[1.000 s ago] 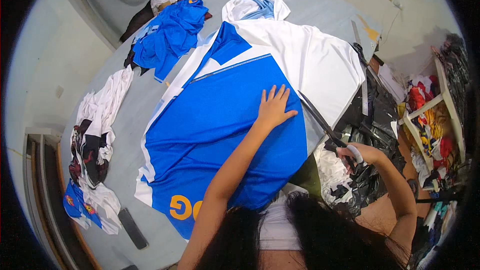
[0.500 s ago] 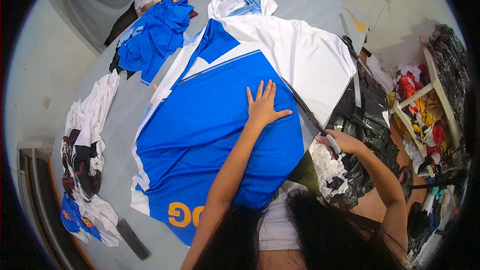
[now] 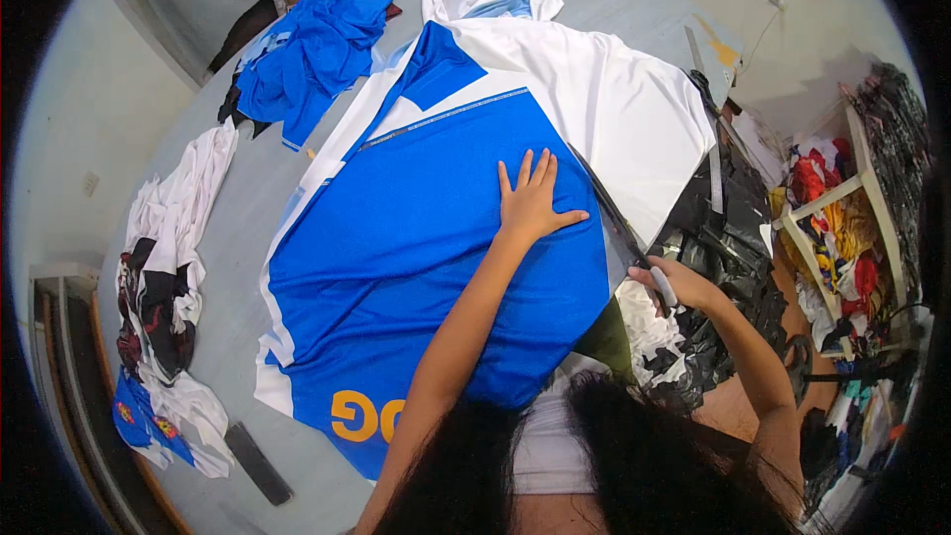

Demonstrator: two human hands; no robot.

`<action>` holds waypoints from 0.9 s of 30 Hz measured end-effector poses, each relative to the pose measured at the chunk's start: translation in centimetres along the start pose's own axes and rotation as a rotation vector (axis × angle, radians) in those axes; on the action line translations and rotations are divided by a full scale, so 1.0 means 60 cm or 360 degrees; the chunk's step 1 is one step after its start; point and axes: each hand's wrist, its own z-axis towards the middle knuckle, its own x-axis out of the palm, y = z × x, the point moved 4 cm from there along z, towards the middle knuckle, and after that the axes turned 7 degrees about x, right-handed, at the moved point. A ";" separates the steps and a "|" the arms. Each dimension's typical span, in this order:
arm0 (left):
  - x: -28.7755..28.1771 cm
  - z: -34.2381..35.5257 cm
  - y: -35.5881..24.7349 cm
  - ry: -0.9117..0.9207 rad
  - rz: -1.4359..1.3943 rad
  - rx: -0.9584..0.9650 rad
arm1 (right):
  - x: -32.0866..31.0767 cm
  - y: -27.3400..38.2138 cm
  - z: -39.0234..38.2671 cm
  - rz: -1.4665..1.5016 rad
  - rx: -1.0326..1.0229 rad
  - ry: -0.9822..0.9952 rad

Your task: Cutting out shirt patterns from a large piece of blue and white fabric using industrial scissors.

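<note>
A large blue fabric panel [image 3: 416,228] with white borders and orange lettering lies spread on the grey table. My left hand [image 3: 535,200] rests flat on it with fingers spread, near its right edge. My right hand [image 3: 684,285] is closed around the light-coloured handles of a long pair of scissors [image 3: 612,216]. The dark blades point up and away along the panel's right edge, beside white fabric [image 3: 624,89]. Whether the blades are parted is hard to make out. Some of the handle is hidden by my fingers.
Crumpled blue garments [image 3: 317,59] lie at the far left, with white and dark cloth [image 3: 183,208] along the left side. A dark flat bar [image 3: 260,464] sits near the left edge. Black plastic [image 3: 728,267] and a rack of coloured cloth [image 3: 842,208] are on the right.
The whole view has shifted slightly. My left hand stays flat on the blue panel, and my right hand keeps its hold on the scissors at the same edge.
</note>
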 end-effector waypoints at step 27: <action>-0.001 -0.001 0.002 -0.0005 -0.0044 0.0002 | -0.007 -0.019 0.023 0.0178 -0.0162 0.0103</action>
